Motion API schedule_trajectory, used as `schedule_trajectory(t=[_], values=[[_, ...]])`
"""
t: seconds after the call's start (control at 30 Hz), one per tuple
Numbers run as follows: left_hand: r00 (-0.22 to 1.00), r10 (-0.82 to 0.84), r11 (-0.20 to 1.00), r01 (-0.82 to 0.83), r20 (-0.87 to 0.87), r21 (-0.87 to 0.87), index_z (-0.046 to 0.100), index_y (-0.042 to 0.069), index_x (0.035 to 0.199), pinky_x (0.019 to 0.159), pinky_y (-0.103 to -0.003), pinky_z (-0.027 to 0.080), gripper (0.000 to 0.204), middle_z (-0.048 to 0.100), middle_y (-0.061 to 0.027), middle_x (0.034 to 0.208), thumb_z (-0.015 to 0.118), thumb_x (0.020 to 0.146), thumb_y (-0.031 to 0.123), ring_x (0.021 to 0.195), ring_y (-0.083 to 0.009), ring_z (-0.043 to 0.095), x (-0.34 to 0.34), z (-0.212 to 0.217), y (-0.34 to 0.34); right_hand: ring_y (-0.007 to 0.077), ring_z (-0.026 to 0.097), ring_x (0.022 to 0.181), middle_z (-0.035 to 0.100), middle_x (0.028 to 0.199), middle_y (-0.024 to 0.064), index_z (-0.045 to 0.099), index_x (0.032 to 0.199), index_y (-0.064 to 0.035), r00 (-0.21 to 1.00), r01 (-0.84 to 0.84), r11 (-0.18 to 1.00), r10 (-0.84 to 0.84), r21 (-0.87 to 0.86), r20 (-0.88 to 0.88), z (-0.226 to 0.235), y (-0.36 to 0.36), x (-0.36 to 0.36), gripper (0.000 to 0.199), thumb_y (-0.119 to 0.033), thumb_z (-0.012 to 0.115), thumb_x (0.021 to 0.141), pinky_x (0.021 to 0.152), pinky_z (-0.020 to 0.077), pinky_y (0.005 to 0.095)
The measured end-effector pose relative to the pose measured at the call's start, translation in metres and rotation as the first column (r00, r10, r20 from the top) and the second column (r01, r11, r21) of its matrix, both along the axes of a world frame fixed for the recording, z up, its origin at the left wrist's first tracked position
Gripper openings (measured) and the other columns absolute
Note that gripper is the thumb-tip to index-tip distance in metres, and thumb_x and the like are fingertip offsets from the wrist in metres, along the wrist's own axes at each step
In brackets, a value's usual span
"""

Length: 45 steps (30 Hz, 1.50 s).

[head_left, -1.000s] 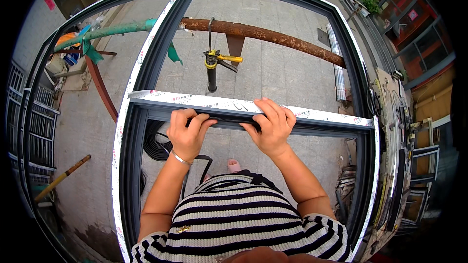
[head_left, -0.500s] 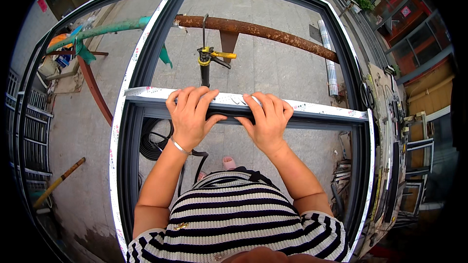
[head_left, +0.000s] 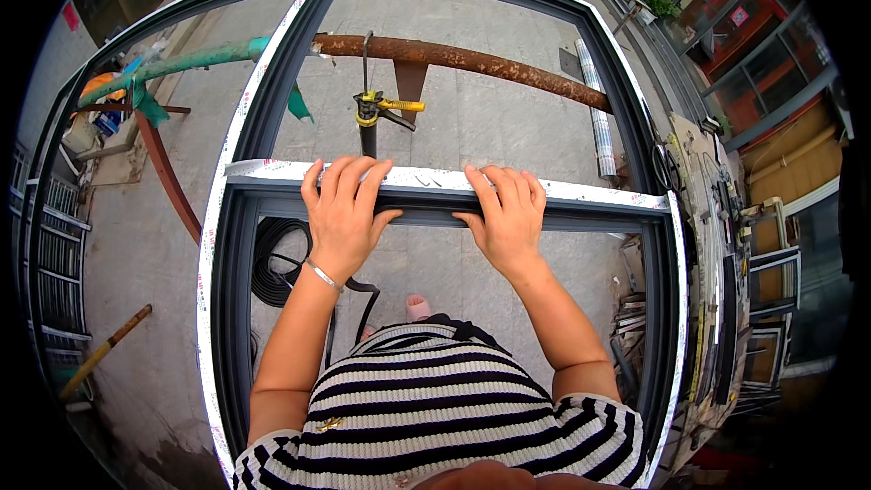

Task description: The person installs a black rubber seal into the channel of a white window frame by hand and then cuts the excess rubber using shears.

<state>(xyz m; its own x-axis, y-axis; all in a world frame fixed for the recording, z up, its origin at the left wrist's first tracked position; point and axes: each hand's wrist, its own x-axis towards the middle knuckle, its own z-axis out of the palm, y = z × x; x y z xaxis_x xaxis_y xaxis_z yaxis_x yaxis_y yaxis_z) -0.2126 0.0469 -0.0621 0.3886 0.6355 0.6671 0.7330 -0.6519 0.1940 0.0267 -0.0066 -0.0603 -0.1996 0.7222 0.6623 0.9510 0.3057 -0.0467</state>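
Both grips, left hand [head_left: 343, 210] and right hand [head_left: 508, 216], curl clamped over the grey window frame's crossbar [head_left: 581, 200], whose protective film looks slick enough that palms could slide if the frame tips

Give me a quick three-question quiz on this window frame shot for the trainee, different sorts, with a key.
1. True or false: both hands rest on the frame's middle crossbar.
2. Which wrist wears the thin bracelet? A) left B) right C) neither
3. Fill in: beyond the crossbar, a clamp with a yellow handle stands under a long ______ pipe.

Key
1. True: the left hand and the right hand both lie on it, fingers curled over its taped top edge.
2. A
3. rusty
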Motion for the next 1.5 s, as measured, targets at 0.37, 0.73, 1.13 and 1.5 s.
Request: schedule_trajectory(t=[0.37, 0.73, 1.13, 1.5], values=[[0.997, 0.055, 0.998, -0.057, 0.045, 0.026, 0.06, 0.009, 0.128, 0.112, -0.051, 0.027, 0.069, 0.06, -0.009, 0.125, 0.087, 0.065, 0.018, 0.126, -0.0324, 0.051, 0.009, -0.005, -0.005, 0.0249, 0.059, 0.107, 0.063, 0.114, 0.0052, 0.066, 0.125, -0.0128, 0.998, 0.037, 0.999, -0.036, 0.035, -0.043, 0.002, 0.0, -0.008, 0.071, -0.033, 0.092, 0.062, 0.1, 0.0337, 0.0466], [0.947, 0.156, 0.988, -0.155, 0.281, -0.025, 0.055, 0.005, 0.135, 0.11, -0.047, 0.036, 0.08, 0.056, -0.0143, 0.132, 0.09, 0.071, 0.038, 0.131, -0.0345, 0.048, -0.05, -0.042, -0.049, 0.0264, 0.058, 0.109, 0.061, 0.118, 0.008, 0.064, 0.123, -0.0115, 0.998, 0.057, 0.997, -0.057, -0.057, -0.006, 0.014, 0.003, -0.021, 0.071, -0.036, 0.092, 0.063, 0.104, 0.0358, 0.0524], [0.613, 0.29, 0.751, 0.331, 0.735, -0.572, 0.063, 0.0, 0.115, 0.069, -0.025, 0.046, 0.033, 0.059, 0.0015, 0.084, 0.073, 0.098, 0.026, 0.076, -0.0085, 0.053, -0.121, -0.114, -0.085, 0.0235, 0.061, 0.094, 0.066, 0.111, 0.0035, 0.069, 0.124, -0.0127, 0.98, -0.177, 0.984, 0.174, 0.02, 0.097, 0.01, 0.034, -0.056, 0.064, -0.043, 0.086, 0.07, 0.082, 0.0439, 0.0391], [0.865, 0.475, 0.874, -0.444, 0.162, -0.198, 0.069, 0.004, 0.106, 0.073, -0.038, 0.055, 0.026, 0.068, -0.0113, 0.098, 0.08, 0.083, 0.008, 0.086, -0.0327, 0.069, -0.081, 0.005, -0.056, 0.0246, 0.063, 0.096, 0.067, 0.111, 0.0044, 0.069, 0.12, -0.0112, 0.985, -0.172, 0.984, 0.172, 0.055, 0.004, 0.008, 0.035, -0.066, 0.063, -0.039, 0.088, 0.067, 0.089, 0.0456, 0.0418]])
